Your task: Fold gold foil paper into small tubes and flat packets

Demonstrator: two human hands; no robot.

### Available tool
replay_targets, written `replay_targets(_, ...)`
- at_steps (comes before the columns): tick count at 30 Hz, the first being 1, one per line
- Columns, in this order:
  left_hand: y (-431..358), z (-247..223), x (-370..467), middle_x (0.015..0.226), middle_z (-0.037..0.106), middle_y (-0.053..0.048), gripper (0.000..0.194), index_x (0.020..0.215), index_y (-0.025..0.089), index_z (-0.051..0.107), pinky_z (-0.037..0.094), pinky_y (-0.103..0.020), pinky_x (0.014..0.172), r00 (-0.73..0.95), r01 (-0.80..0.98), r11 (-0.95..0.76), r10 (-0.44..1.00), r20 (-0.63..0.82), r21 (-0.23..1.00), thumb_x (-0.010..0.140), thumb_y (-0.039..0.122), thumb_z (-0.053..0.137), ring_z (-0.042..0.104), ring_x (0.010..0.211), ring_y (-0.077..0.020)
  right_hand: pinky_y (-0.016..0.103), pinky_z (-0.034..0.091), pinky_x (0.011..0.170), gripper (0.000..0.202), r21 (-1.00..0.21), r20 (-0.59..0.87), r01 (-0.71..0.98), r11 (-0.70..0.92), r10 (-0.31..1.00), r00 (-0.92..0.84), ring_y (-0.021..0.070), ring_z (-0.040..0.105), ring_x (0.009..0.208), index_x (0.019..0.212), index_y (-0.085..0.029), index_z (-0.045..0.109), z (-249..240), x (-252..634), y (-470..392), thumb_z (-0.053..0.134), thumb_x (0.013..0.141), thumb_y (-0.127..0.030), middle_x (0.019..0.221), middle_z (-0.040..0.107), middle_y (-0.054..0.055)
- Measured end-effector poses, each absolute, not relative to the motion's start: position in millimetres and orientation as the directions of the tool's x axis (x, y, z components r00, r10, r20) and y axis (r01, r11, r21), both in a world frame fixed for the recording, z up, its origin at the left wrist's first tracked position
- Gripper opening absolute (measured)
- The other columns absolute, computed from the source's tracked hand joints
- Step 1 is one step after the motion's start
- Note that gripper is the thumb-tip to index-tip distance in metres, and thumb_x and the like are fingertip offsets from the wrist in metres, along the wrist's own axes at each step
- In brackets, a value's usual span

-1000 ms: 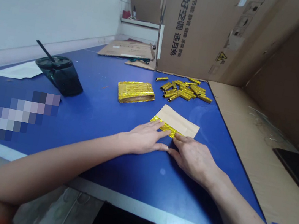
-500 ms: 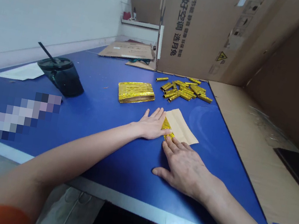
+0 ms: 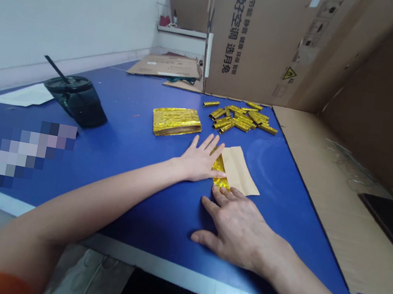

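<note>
A sheet of paper, tan on the face that shows, lies on the blue table with a gold foil strip along its left edge, which looks folded over. My left hand lies flat with fingers spread, its thumb and fingertips on the gold strip. At the strip's near end, the fingertips of my right hand press down, with the thumb stretched out on the table. Beyond my left hand stands a stack of gold foil sheets. Behind the paper is a loose pile of small rolled or folded gold pieces.
At the left stands a dark cup with a straw, beside white paper. A large cardboard box rises at the back. Flat cardboard lies behind; more cardboard with a dark phone-like slab borders the right.
My left fingers have spread wider. My right hand has shifted slightly toward me and to the left, and more of the gold strip shows between the hands.
</note>
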State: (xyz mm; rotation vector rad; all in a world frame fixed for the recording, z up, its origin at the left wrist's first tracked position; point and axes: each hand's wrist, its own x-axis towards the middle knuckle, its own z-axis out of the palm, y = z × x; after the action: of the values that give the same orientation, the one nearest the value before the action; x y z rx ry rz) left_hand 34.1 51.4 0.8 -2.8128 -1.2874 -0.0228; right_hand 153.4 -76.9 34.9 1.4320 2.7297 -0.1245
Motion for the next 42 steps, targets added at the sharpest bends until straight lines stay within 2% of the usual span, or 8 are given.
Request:
replay_targets(2,42.7,0.5,38.6,0.142,0.015,-0.019,0.076,0.134,0.005,0.025,0.007,-0.049,0.103,0.623,0.782,-0.612,0.758,0.192,-0.122,0.08,0.058,0.035,0.008,0.132,-0.0306,0.043,0.029,0.097,0.067,-0.049,-0.093,0.827,0.56,0.822,-0.563,0.0341,0.044,0.115,0.115,-0.007,0.056,35.1,153.7,-76.7,0.041,0.075,-0.059,0.122,0.049,0.026)
replay_targets(6,33.1,-3.4,43.3,0.126,0.046,-0.016,0.046,0.117,0.006,0.048,0.026,-0.035,0.099,0.696,0.718,-0.69,0.713,0.084,-0.087,0.087,0.039,0.035,0.038,0.119,-0.0243,0.044,0.027,0.098,0.064,-0.079,-0.098,0.828,0.556,0.822,-0.561,0.0341,0.042,0.116,0.112,-0.008,0.057,35.6,154.0,-76.0,0.043,0.075,-0.058,0.122,0.048,0.026)
replay_targets(12,36.9,-4.5,34.6,0.144,0.008,-0.015,0.07,0.137,0.006,0.013,0.009,-0.043,0.106,0.683,0.73,-0.679,0.722,-0.11,0.078,0.086,0.053,0.02,0.004,0.133,-0.0235,0.045,0.027,0.097,0.063,-0.134,-0.062,0.807,0.575,0.808,-0.586,0.0343,0.043,0.115,0.108,-0.011,0.06,35.2,156.1,-80.0,0.046,0.072,-0.06,0.12,0.052,0.023)
replay_targets(16,35.3,2.0,30.1,0.145,-0.004,-0.011,0.074,0.138,0.01,0.004,0.001,-0.048,0.105,0.748,0.66,-0.739,0.632,-0.202,0.135,0.083,0.059,0.016,-0.006,0.133,-0.0225,0.041,0.039,0.087,0.046,-0.313,-0.017,0.753,0.579,0.789,-0.614,0.0266,0.057,0.095,0.1,-0.019,0.063,41.8,163.3,-78.7,0.046,0.076,-0.055,0.099,0.065,0.011)
replay_targets(22,15.6,2.4,32.3,0.146,0.005,-0.006,0.063,0.138,0.024,0.006,0.001,-0.056,0.102,0.887,0.46,-0.86,0.433,-0.161,0.221,0.085,0.053,0.024,-0.002,0.133,-0.0249,0.035,0.043,0.084,0.033,-0.504,0.254,0.765,0.4,0.916,-0.312,0.0212,0.058,0.095,0.103,-0.018,0.06,37.9,184.2,-52.6,0.038,0.086,-0.036,0.104,0.065,0.007)
replay_targets(29,6.0,-0.9,34.9,0.145,0.006,-0.012,0.069,0.138,0.015,0.005,0.004,-0.054,0.103,0.901,0.433,-0.884,0.416,-0.127,0.176,0.084,0.054,0.023,-0.003,0.133,-0.0249,0.036,0.036,0.096,0.052,-0.696,0.16,0.666,0.268,0.962,-0.22,0.0201,0.049,0.112,0.122,-0.012,0.045,6.5,206.3,-22.6,0.032,0.086,-0.048,0.123,0.053,0.012)
replay_targets(37,-7.8,-1.4,33.9,0.143,0.018,-0.013,0.066,0.137,0.013,0.015,0.013,-0.049,0.103,0.905,0.424,-0.901,0.419,-0.068,0.092,0.085,0.053,0.024,0.011,0.132,-0.0269,0.04,0.034,0.098,0.06,-0.617,0.106,0.758,0.212,0.977,-0.187,0.023,0.046,0.115,0.126,-0.016,0.041,3.0,210.2,-19.0,0.023,0.085,-0.056,0.124,0.052,0.01)
replay_targets(42,-37.6,-3.2,9.6,0.143,0.015,-0.017,0.091,0.137,0.009,0.016,0.008,-0.051,0.103,0.938,0.346,-0.924,0.344,-0.042,0.161,0.072,0.073,0.024,0.007,0.132,-0.0322,0.043,0.031,0.099,0.062,-0.52,0.069,0.831,0.197,0.98,-0.189,0.0249,0.044,0.118,0.128,-0.016,0.041,8.3,203.6,-22.7,0.021,0.085,-0.056,0.129,0.048,0.01)
